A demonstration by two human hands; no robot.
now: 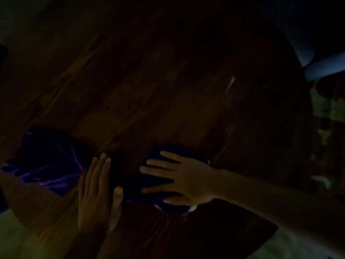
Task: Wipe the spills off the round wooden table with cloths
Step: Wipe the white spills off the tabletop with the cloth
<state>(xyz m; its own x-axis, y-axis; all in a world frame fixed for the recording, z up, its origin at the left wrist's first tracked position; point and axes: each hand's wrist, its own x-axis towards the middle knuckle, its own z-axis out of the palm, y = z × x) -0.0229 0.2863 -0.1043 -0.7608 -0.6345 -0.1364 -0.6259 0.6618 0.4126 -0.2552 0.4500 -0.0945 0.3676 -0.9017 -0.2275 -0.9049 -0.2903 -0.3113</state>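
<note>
Round wooden table (149,81), very dimly lit, grain running diagonally; spills not discernible in the dark. Right hand (179,178) flat and spread, pressing a dark cloth (141,191) near the table's near edge; left hand (97,191) flat with fingers together on bare wood just beside that cloth, gripping nothing. Crumpled purple cloth (48,163) farther left, nearest the left hand, likely next to reach.
</note>
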